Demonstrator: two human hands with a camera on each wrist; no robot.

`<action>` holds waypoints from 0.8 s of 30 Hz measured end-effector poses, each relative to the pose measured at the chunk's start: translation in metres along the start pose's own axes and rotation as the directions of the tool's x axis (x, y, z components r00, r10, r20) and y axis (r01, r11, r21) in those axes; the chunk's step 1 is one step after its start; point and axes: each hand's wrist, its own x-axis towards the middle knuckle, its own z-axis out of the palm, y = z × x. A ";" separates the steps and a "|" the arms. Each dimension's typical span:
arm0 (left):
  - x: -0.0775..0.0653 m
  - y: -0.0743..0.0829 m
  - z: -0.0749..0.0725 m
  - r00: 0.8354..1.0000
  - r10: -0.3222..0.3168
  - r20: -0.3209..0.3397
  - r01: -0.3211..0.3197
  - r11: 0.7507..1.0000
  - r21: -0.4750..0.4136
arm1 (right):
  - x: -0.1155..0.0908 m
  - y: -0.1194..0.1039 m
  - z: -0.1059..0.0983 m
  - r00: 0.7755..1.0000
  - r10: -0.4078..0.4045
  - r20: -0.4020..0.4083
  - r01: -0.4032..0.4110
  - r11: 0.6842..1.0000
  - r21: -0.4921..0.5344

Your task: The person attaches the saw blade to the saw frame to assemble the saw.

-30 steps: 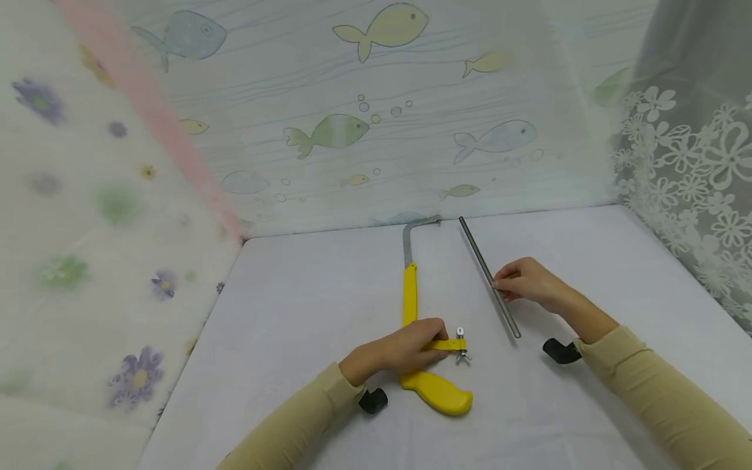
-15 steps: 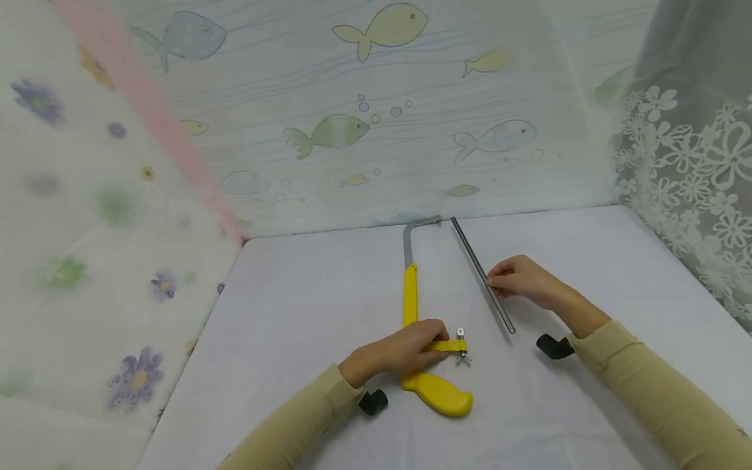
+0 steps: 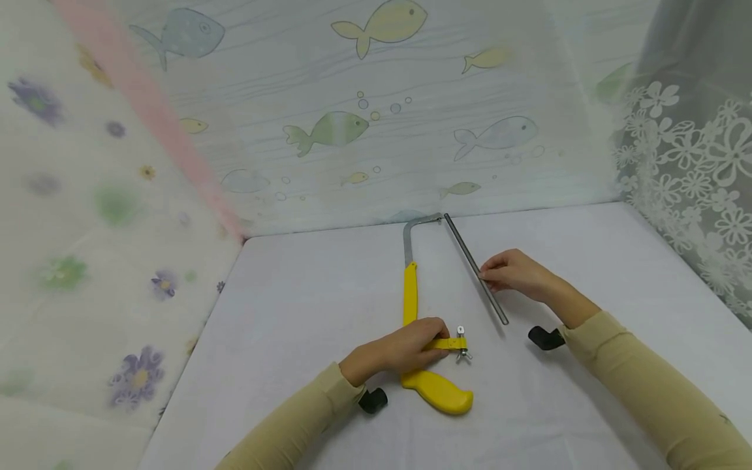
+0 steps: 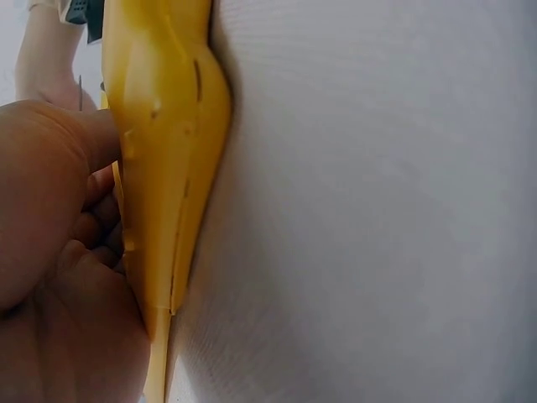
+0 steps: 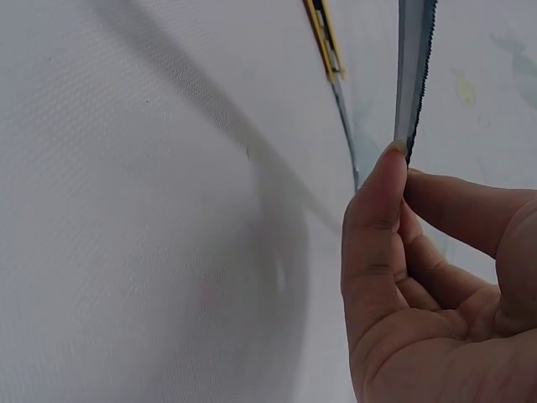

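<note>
A hacksaw frame [image 3: 440, 393], with a yellow handle and a bent grey metal front end, lies on the white cloth. My left hand [image 3: 405, 344] holds its yellow part just above the handle. Close up in the left wrist view, thumb and fingers lie against the yellow body [image 4: 168, 151]. To the right, my right hand [image 3: 517, 274] pinches a hacksaw blade [image 3: 464, 247] near its middle, above the cloth and slanted. The blade's fine teeth [image 5: 426, 71] show in the right wrist view. Its far end appears close to the frame's front tip; whether they touch I cannot tell.
A wing nut [image 3: 463, 356] and pin sit on the frame's short yellow arm. Fish-printed fabric [image 3: 376, 130] rises behind the table's back edge. Flowered cloth [image 3: 135, 378] hangs on the left and a lace curtain [image 3: 705, 170] on the right.
My right hand has carried the hacksaw blade to the left and slightly away from me, bringing its far end close to the frame's front tip. The left hand and frame have stayed put.
</note>
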 end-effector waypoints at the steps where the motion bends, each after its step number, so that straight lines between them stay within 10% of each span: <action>1: 0.000 0.000 0.000 1.000 -0.001 0.000 0.001 1.000 0.002 | 0.001 -0.001 0.000 1.000 0.002 0.003 -0.002 1.000 0.007; 24: 0.000 -0.001 -0.001 1.000 -0.018 0.019 0.018 1.000 0.011 | 0.013 -0.001 0.005 0.999 0.034 0.041 -0.039 0.993 0.112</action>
